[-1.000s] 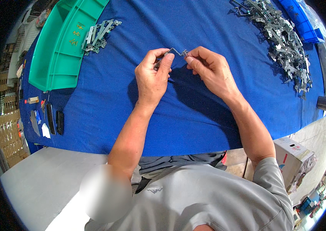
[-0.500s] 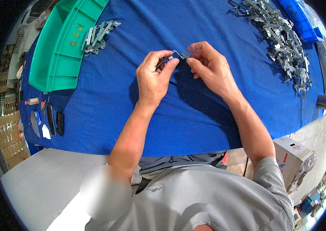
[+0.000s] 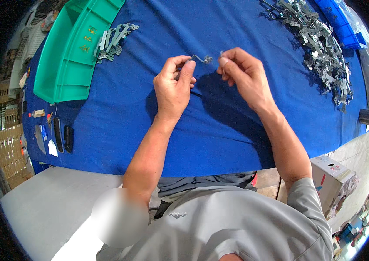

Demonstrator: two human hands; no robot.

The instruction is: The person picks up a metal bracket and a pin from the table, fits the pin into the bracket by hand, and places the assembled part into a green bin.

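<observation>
At the far left edge of the blue cloth (image 3: 219, 130) lie a few small dark tools (image 3: 62, 138), and beyond them a green tray (image 3: 69, 56) sits with a small heap of flat metal parts (image 3: 114, 40) just beside its right rim. Over the middle of the cloth the left hand (image 3: 173, 87) pinches a small bent metal bracket (image 3: 199, 58) between thumb and forefinger, its long axis running roughly left to right and its free end pointing toward the right hand (image 3: 243, 74), which is held a little apart with its fingertips closed on something too small to make out. At the far right a big pile of the same metal parts (image 3: 319, 43) spreads beside a blue bin (image 3: 339, 24).
</observation>
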